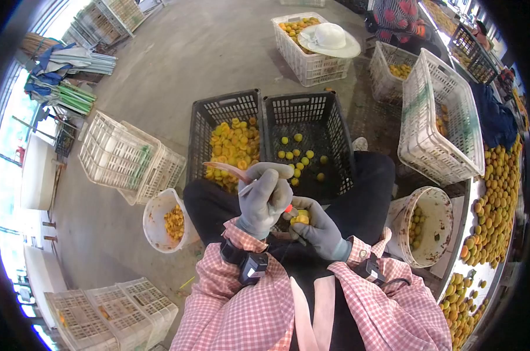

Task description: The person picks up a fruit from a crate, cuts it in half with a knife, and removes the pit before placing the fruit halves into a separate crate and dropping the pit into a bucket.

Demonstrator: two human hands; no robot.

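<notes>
1. Your right hand (318, 229) is shut tight on a yellow fruit (300, 217) over your lap. Your left hand (265, 196) grips a curved tool (225, 169).
2. The left black crate (218, 108) looks well filled with cut pieces (235, 146). Few whole fruits (297, 161) seem left in the right black crate (303, 108).

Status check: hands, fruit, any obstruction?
Left hand shut on thin tool. Right hand shut on yellow fruit, over lap. Black crates ahead, apart from hands.
</notes>
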